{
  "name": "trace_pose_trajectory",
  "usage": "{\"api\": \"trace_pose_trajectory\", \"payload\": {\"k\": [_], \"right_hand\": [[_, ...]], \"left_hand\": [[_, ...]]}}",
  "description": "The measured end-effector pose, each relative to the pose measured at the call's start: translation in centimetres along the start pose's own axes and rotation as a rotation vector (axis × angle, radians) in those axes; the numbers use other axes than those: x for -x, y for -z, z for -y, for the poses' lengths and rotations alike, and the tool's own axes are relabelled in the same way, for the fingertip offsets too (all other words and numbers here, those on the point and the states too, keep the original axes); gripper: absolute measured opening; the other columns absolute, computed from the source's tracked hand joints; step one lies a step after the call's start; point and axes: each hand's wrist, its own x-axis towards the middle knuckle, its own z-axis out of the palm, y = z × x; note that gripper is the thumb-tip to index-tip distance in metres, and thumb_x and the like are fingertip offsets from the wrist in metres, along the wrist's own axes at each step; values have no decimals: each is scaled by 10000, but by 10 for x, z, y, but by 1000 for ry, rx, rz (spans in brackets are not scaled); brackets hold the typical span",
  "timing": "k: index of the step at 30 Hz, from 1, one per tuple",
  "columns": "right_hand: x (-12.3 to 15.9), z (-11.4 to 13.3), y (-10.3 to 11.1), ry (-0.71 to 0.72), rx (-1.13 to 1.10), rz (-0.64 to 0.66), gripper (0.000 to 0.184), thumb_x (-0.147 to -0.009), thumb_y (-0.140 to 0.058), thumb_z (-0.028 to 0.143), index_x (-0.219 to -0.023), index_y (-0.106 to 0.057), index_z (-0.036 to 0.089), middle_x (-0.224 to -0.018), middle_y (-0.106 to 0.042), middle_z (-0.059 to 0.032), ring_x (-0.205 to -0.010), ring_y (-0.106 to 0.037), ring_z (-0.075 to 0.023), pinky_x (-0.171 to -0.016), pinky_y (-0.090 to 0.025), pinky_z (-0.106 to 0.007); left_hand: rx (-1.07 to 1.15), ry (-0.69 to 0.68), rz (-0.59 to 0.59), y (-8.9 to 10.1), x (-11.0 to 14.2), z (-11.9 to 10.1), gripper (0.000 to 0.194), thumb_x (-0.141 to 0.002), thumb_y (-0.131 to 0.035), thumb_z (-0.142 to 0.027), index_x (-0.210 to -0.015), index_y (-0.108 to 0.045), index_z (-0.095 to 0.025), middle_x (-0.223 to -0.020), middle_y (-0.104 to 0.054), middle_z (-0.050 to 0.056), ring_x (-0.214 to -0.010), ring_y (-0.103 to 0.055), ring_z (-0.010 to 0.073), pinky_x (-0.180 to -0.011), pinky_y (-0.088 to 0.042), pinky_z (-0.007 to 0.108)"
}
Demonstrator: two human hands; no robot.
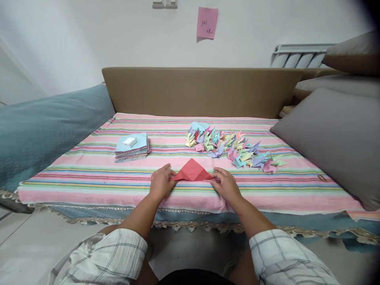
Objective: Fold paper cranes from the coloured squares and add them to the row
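A red paper folded into a triangle (192, 171) lies on the striped cloth (89, 178) near the front edge. My left hand (160, 183) pinches its left corner with closed fingers. My right hand (226, 184) presses and pinches the right corner. Behind the triangle, a heap of several pastel folded paper cranes (228, 148) spreads across the cloth. To the left sits a stack of square coloured paper sheets (132, 148) with a small white box (130, 141) on top.
A grey cushion (332, 134) leans at the right, a teal blanket (44, 126) covers the left side. A tan backrest (196, 91) runs behind. A pink note (207, 22) hangs on the wall. A radiator (299, 55) stands at the back right.
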Motion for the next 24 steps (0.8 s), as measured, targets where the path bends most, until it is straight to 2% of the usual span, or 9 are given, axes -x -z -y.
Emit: {"api": "trace_pose_trajectory", "payload": {"k": [3,6,9,12,15,18,21,24], "right_hand": [[0,-1,0,72,-51,0,150,-739,-553,174,-822,-666,228,-1198,-558,-61,-1085,-499,-223,-920,-380,-402],[0,-2,-1,131,-57,-2,188,-736,-512,120,-764,-667,223,-1184,-563,-60,-1080,-498,-215,-916,-388,-384],[0,-3,-1,147,-48,13,233,-734,-482,97,-760,-672,229,-1174,-572,-50,-1073,-504,-210,-913,-390,-382],[0,-4,0,150,-38,49,234,-743,-478,108,-775,-673,234,-1143,-598,-44,-1047,-526,-205,-904,-387,-381],[0,-3,1,146,-24,75,224,-746,-483,114,-779,-667,238,-1101,-626,-30,-1013,-546,-200,-894,-383,-378],[1,-1,2,138,-16,83,213,-745,-488,112,-762,-659,239,-1091,-635,-19,-1003,-551,-198,-892,-376,-376],[1,0,2,135,-14,93,211,-740,-490,106,-760,-656,235,-1099,-633,-20,-1012,-549,-196,-892,-375,-372],[0,-3,1,131,-15,98,209,-749,-489,118,-794,-659,231,-1108,-628,-31,-1019,-547,-200,-895,-381,-378]], "left_hand": [[54,9,47,0,-1,1,106,-660,-617,-217,-757,-658,-236,-1167,-616,29,-1133,-526,250,-938,-407,398],[86,-11,88,1,-1,3,171,-635,-555,-134,-745,-639,-233,-1108,-645,11,-1148,-514,249,-939,-404,414],[142,-38,77,3,0,5,318,-610,-461,-64,-824,-626,-231,-1172,-613,12,-1152,-513,224,-945,-408,384],[239,-44,32,5,2,4,416,-639,-395,-72,-977,-588,-219,-1234,-572,31,-1134,-526,197,-958,-406,357],[272,-75,36,12,6,-2,472,-674,-376,-108,-1101,-547,-216,-1275,-537,48,-1169,-490,212,-1006,-356,406],[184,-176,144,20,13,-10,497,-668,-444,-143,-1143,-542,-250,-1358,-451,52,-1242,-404,261,-1046,-257,495],[47,-279,296,22,18,-13,542,-648,-604,-231,-1180,-531,-304,-1454,-306,57,-1311,-280,329,-1037,-171,584],[-72,-317,314,18,19,-9,618,-590,-726,-301,-1179,-539,-324,-1470,-270,66,-1322,-242,359,-1022,-155,615]]}}
